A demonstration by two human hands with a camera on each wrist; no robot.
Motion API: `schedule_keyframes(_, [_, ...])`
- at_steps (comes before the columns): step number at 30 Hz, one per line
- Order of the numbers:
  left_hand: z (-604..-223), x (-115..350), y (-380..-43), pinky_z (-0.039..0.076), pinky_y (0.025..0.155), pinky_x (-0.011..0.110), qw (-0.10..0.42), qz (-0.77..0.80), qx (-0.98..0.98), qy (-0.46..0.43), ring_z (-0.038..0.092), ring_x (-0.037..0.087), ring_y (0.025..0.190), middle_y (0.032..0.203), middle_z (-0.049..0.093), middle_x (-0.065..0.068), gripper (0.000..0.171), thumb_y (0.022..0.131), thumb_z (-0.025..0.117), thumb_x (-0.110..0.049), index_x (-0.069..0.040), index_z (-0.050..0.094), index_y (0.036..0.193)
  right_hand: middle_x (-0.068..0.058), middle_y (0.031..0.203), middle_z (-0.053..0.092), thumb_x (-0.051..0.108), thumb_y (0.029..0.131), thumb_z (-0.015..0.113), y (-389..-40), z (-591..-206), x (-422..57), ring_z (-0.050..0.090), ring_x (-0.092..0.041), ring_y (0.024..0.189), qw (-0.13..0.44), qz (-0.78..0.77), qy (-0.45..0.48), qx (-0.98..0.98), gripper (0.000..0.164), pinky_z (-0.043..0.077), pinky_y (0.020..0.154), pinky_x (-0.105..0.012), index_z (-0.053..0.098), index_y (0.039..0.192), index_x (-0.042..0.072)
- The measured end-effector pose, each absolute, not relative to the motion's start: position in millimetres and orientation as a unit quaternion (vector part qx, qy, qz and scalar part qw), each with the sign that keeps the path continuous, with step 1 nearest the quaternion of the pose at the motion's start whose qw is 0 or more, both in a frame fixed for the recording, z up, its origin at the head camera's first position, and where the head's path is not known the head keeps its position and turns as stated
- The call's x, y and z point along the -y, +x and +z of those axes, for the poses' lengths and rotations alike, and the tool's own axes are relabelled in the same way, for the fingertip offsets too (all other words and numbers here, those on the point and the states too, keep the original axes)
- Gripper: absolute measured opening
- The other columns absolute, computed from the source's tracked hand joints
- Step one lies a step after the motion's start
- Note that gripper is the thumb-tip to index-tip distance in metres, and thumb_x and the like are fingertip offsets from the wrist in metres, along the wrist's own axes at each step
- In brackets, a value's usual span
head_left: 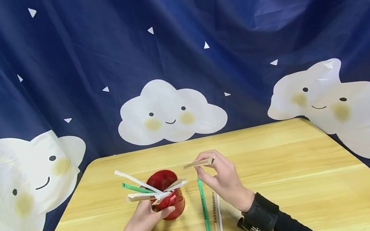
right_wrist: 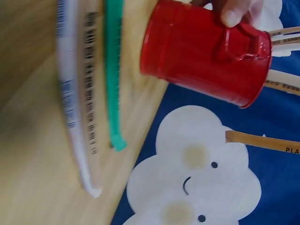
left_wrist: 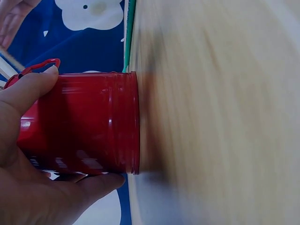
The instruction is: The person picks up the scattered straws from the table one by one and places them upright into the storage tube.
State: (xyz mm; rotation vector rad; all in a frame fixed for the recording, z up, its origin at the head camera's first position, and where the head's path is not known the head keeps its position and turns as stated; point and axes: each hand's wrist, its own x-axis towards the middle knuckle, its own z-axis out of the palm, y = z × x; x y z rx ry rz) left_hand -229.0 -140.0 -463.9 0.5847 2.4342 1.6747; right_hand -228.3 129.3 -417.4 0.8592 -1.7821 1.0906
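My left hand (head_left: 141, 221) grips a small red metal pail (head_left: 179, 207) from its left side, the thumb near its wire handle (left_wrist: 44, 63). The pail's base is at the tabletop in the left wrist view. Several paper-wrapped straws, white, green (head_left: 134, 187) and brown, stick out of its mouth and lean mostly leftward. Right of the pail and above the table, my right hand (head_left: 225, 179) pinches a brown paper-wrapped straw (head_left: 196, 164) between thumb and fingers. The straw lies nearly level, its free end pointing left toward the pail's mouth. Printed letters show on its wrapper (right_wrist: 262, 141).
Between the hands, a green wrapped straw (head_left: 206, 216), a brown one (head_left: 217, 226) and a white one (right_wrist: 70, 103) lie side by side on the wooden table (head_left: 305, 177), pointing away from me. Behind the table hangs a dark blue curtain (head_left: 175, 53) with smiling clouds.
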Motion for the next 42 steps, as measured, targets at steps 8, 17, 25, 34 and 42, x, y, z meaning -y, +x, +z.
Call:
schedule_keyframes(8, [-464,139,-230,0.044,0.103,0.026,0.070,0.568,-0.790,0.220,0.053,0.028,0.132,0.145,0.055,0.011,0.074,0.084,0.083,-0.013,-0.011,0.046,0.148,-0.010,0.103,0.067,0.000,0.093,0.069,-231,-408,-115,0.068,-0.021,0.091,0.422,0.447,0.402,0.679,0.018,0.058,0.083,-0.026,0.063,0.111,0.001])
schedule_keyframes(17, [-462,141,-230,0.044,0.102,0.023,0.072,0.562,-0.793,0.225,0.055,0.022,0.130,0.143,0.056,0.013,0.069,0.087,0.081,-0.014,-0.008,0.047,0.146,-0.006,0.105,0.064,-0.004,0.089,0.068,-230,-403,-96,0.066,-0.015,0.095,0.368,0.404,0.446,0.708,0.023,0.056,0.084,-0.020,0.059,0.109,0.005])
schedule_keyframes(25, [-464,142,-230,0.047,0.100,0.023,0.074,0.572,-0.785,0.225,0.058,0.011,0.124,0.141,0.058,0.012,0.063,0.088,0.079,-0.012,-0.009,0.050,0.144,-0.002,0.100,0.061,-0.003,0.092,0.066,-231,-397,-80,0.064,-0.010,0.096,0.266,0.417,0.410,0.766,0.018,0.054,0.085,-0.015,0.057,0.104,0.007])
schedule_keyframes(34, [-466,142,-228,0.048,0.099,0.024,0.079,0.566,-0.790,0.223,0.059,0.010,0.122,0.138,0.060,0.011,0.059,0.088,0.080,-0.013,-0.009,0.053,0.140,-0.002,0.099,0.061,-0.003,0.093,0.066,-229,-404,-77,0.066,-0.010,0.096,0.225,0.396,0.386,0.802,0.016,0.053,0.083,-0.014,0.059,0.104,0.007])
schedule_keyframes(42, [-465,142,-229,0.045,0.102,0.023,0.065,0.559,-0.790,0.243,0.057,0.010,0.125,0.141,0.058,0.012,0.061,0.089,0.079,-0.014,-0.007,0.051,0.143,0.000,0.101,0.063,0.002,0.096,0.066,-233,-406,-75,0.065,-0.009,0.093,0.205,0.374,0.359,0.830,0.013,0.057,0.081,-0.021,0.060,0.105,0.008])
